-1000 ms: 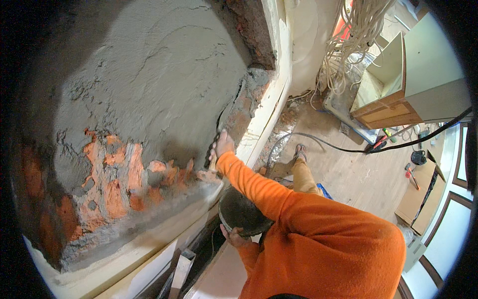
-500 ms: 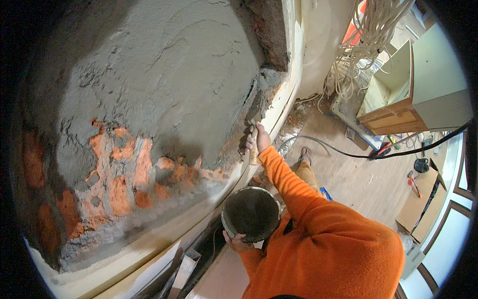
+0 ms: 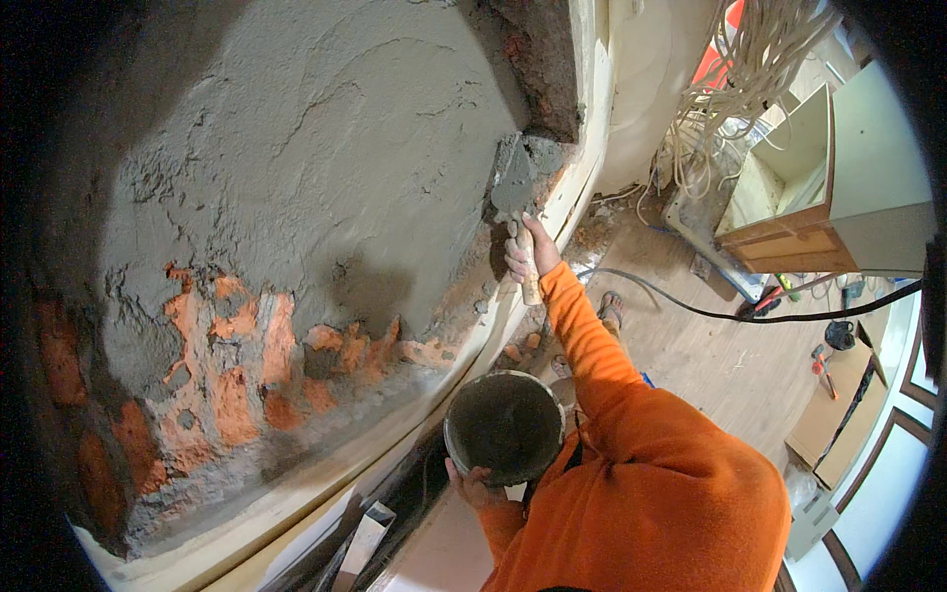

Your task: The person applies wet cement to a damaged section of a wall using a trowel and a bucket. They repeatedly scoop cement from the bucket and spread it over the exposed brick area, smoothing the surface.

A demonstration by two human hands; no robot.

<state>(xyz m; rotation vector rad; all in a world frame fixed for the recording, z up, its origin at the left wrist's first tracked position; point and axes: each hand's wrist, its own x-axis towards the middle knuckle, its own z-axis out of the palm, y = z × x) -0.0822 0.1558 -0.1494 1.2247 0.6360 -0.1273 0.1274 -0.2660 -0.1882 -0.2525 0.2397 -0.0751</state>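
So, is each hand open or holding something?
Left hand: holding a dark, round bowl by its rim.
Right hand: closed around a pale wooden trowel handle.

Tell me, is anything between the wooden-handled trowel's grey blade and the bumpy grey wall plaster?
Nothing visible is. The right hand holds the wooden-handled trowel, its grey blade over the bumpy grey plaster; whether they touch, I can't tell. The round dark bowl is aside, in the left hand.

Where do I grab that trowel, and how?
Best by the trowel's handle, I'd say, coming from the person's side. It's long, narrow and pale, and its free end points back toward the orange sleeve, while the flat grey blade points away, by the wall. The right hand is wrapped around it there.
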